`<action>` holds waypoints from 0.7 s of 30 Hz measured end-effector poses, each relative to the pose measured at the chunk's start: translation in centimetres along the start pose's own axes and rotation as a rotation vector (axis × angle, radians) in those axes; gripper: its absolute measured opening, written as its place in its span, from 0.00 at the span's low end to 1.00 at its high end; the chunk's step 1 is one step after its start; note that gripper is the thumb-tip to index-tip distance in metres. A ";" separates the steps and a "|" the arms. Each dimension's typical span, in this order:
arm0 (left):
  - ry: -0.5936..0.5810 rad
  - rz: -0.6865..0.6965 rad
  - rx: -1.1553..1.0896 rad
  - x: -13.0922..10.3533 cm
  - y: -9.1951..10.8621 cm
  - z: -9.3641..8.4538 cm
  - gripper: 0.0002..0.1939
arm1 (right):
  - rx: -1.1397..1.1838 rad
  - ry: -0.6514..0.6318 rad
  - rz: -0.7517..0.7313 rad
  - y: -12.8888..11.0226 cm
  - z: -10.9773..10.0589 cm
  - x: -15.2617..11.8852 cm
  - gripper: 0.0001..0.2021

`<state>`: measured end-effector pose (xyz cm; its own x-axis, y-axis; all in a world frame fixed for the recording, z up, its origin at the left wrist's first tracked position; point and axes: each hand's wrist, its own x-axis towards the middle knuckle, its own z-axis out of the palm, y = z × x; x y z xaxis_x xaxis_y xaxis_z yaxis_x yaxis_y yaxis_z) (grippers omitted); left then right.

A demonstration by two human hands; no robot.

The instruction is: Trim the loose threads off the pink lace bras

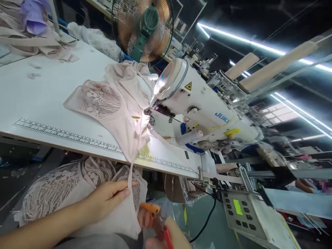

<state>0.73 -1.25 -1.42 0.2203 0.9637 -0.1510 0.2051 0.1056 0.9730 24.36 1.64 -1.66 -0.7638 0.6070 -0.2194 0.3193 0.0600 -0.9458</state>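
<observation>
My left hand [107, 199] pinches a narrow pale strap [130, 176] that hangs over the table's front edge. To the right and lower down, my right hand [166, 233] is wrapped round scissors [158, 221] with orange and red handles; part of them is blurred. The strap runs up to a pale pink lace garment [103, 100] lying on the white table [46, 86], under the needle area of a white JUKI sewing machine [207, 107]. Another lace garment [57, 193] lies below the table edge, over my lap, beneath my left forearm.
A fan [145, 27] stands behind the table. Strips of cloth [38, 41] and a purple piece [35, 15] are heaped at the back left. A control panel [241, 211] with a green display and a black cable are at the lower right. A ruler scale runs along the front edge.
</observation>
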 end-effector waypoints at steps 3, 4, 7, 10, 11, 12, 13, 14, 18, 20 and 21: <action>0.003 -0.083 -0.188 -0.6 -0.8 0.1 0.16 | -0.065 -0.212 0.050 -1.5 -3.8 2.0 0.30; -0.009 -0.089 -0.209 -0.7 -0.9 0.0 0.17 | -0.144 -0.264 0.070 -2.2 -4.9 2.9 0.31; -0.037 -0.095 -0.223 -0.9 -1.1 -0.5 0.19 | -0.374 -0.438 0.174 -4.1 -7.1 5.7 0.30; -0.073 -0.107 -0.239 -0.9 -1.2 -0.8 0.19 | -0.515 -0.553 0.209 -6.0 -7.3 7.9 0.30; -0.082 -0.112 -0.244 -0.9 -1.3 -0.9 0.19 | -0.552 -0.570 0.214 -6.6 -7.1 8.5 0.30; -0.092 -0.118 -0.250 -1.0 -1.4 -0.9 0.18 | -0.588 -0.582 0.220 -7.1 -6.9 9.0 0.31; -0.098 -0.124 -0.255 -1.0 -1.4 -1.0 0.18 | -0.621 -0.588 0.228 -7.5 -6.6 9.4 0.31; -0.103 -0.131 -0.259 -1.1 -1.5 -1.0 0.18 | -0.649 -0.591 0.234 -7.8 -6.4 9.7 0.31; -0.099 -0.151 -0.252 -1.4 -1.4 -1.4 0.17 | -0.621 -0.549 0.269 -7.8 -6.1 9.8 0.30; -0.100 -0.145 -0.232 -1.6 -1.1 -1.7 0.18 | -0.545 -0.478 0.304 -7.2 -6.1 9.4 0.30; -0.102 -0.136 -0.218 -1.7 -1.0 -1.8 0.18 | -0.497 -0.429 0.306 -6.8 -6.0 9.2 0.31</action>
<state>-1.56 -2.55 -1.81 0.3023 0.9085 -0.2886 0.0315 0.2931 0.9556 18.56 11.53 4.18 -0.7199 0.2959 -0.6279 0.6932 0.3521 -0.6289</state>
